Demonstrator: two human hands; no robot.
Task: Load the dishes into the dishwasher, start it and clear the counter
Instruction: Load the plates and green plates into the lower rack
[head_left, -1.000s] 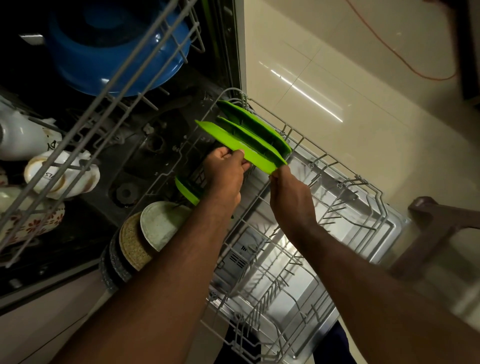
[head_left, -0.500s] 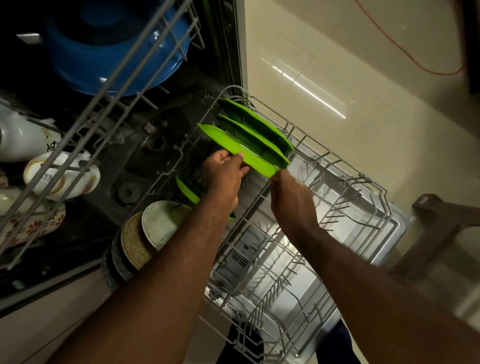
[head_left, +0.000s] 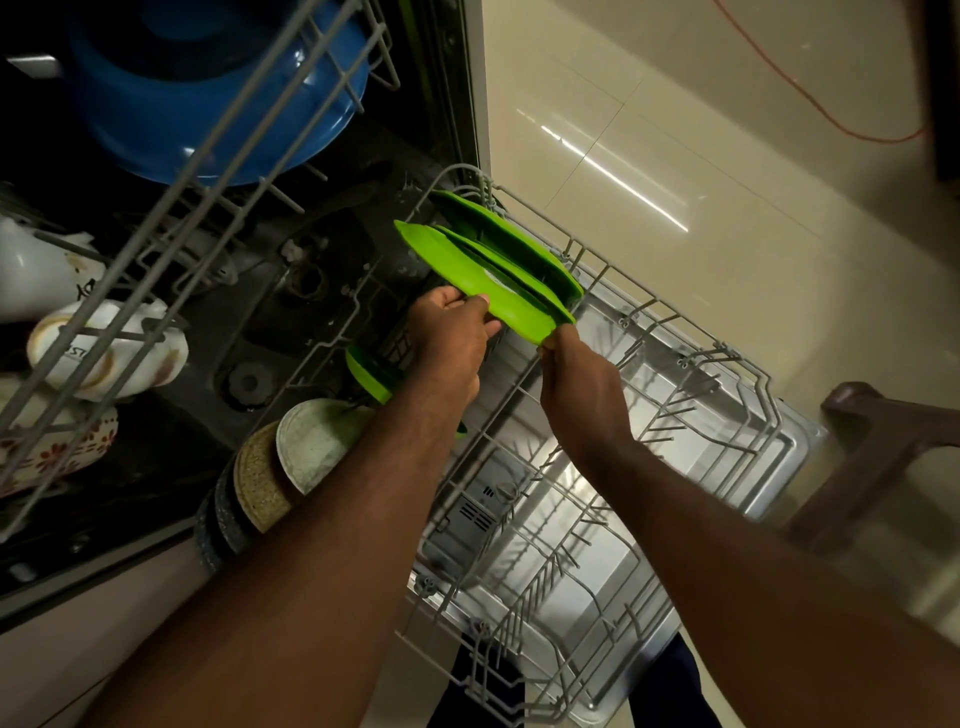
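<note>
Front green plate (head_left: 460, 273) tipped since a second ago: far tip higher at frame centre, gap to green plates behind (head_left: 524, 254) narrowed. Left hand (head_left: 452, 343) edged up-frame gripping rim; right hand (head_left: 582, 395), pinching near end, barely shifted.

Dim, floor glare, blurred edges

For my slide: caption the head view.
Left hand and right hand hold a green plate at the lower rack.
</note>
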